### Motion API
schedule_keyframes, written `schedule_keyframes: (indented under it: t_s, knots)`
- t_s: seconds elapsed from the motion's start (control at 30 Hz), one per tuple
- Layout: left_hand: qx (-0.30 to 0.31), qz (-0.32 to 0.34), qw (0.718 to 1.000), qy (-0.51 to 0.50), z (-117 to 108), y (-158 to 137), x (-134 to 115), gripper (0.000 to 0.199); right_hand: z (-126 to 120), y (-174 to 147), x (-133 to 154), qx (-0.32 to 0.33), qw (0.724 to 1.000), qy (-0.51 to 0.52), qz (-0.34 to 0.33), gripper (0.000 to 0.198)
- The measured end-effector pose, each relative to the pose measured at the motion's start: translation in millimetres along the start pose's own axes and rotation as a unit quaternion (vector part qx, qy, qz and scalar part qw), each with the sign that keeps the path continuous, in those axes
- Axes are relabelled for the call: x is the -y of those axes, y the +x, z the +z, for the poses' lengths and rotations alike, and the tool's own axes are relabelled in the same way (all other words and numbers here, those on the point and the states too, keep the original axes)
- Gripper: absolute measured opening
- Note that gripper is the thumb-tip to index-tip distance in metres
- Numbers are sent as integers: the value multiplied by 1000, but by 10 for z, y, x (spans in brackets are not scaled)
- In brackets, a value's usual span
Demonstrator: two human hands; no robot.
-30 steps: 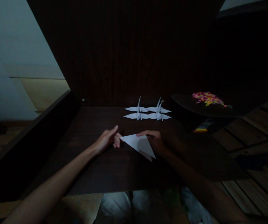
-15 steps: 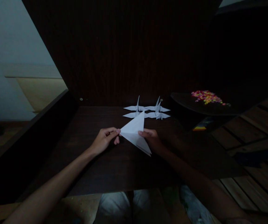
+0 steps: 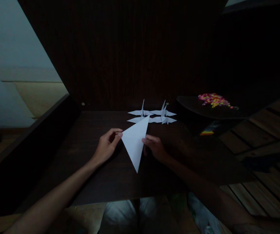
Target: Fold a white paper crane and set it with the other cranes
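Note:
A white sheet of paper (image 3: 135, 143), folded into a triangle, is held up between my two hands above the dark tabletop. My left hand (image 3: 108, 143) pinches its left corner between thumb and fingers. On the opposite side, my right hand (image 3: 154, 146) grips the long edge near its middle, thumb in front and the other fingers partly hidden behind. One point of the triangle aims up and slightly right, another down toward me. Just beyond the paper stand several white origami cranes (image 3: 164, 113), close together; the triangle's upper tip overlaps them in view.
The dark wooden desk (image 3: 93, 185) has a tall back panel and a raised left side board (image 3: 32, 139). At right, a curved shelf (image 3: 191, 105) carries a pile of small pink and yellow pieces (image 3: 214, 100). A slatted wooden surface (image 3: 259, 139) lies beyond on the right.
The folded paper has turned, so its lower tip has swung left and downward, and the two lower layers now look like one flat face. Both hands have shifted slightly left.

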State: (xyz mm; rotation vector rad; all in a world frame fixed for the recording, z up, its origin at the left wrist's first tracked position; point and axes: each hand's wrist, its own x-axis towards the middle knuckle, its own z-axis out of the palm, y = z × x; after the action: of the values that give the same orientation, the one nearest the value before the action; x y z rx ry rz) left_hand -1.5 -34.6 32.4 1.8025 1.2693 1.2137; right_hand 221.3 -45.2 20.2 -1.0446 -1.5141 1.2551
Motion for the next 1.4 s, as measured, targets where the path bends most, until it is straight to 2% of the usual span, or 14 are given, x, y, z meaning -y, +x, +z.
schedule_keyframes:
  t_s: [0.07, 0.13, 0.27, 0.33, 0.5, 0.57, 0.67, 0.77, 0.87, 0.93, 1.03, 1.1, 1.23, 1.4]
  knots:
    - [-63, 80, 990, 95, 4, -20, 3, 23, 33, -19, 25, -7, 999, -50, -18, 36]
    - [-84, 156, 969, 173, 2, -38, -17, 20, 65, -35, 32, -7, 996, -89, -32, 35]
    - [-36, 234, 949, 209, 14, -79, -94, 11, 141, -56, -22, 14, 991, -125, -44, 31]
    - [-4, 222, 959, 174, 36, -106, -128, 17, 182, -63, -55, 31, 992, -114, -46, 29]
    - [100, 174, 974, 100, 92, -174, -158, 59, 229, -75, -59, 75, 994, -73, -23, 27]
    - [136, 153, 977, 60, 97, -187, -157, 68, 217, -75, -46, 88, 994, -64, -27, 28]
    - [176, 98, 979, -31, 62, -169, -166, 62, 180, -70, -34, 84, 993, -70, -50, 33]
    - [208, 47, 973, -88, -24, -101, -179, 39, 128, -61, -22, 69, 994, -68, -53, 39]
    - [166, 1, 984, -59, -123, -13, -160, 23, 63, -44, -1, 59, 996, -54, -41, 45]
    - [146, -34, 988, -49, -176, 38, -122, 24, 17, -26, 7, 39, 998, -39, -38, 49]
    - [160, -62, 983, -63, -232, 95, -45, 30, -33, 3, -4, -2, 999, -14, -45, 52]
    - [153, -65, 984, -67, -256, 121, 4, 33, -41, 16, -15, -3, 999, 27, -26, 53]
    - [139, -64, 986, -71, -294, 160, 60, 32, -29, 35, 4, -17, 988, 138, 64, 52]
    - [117, -56, 989, -70, -344, 187, 76, 30, -98, 105, 47, -45, 980, 163, 107, 48]
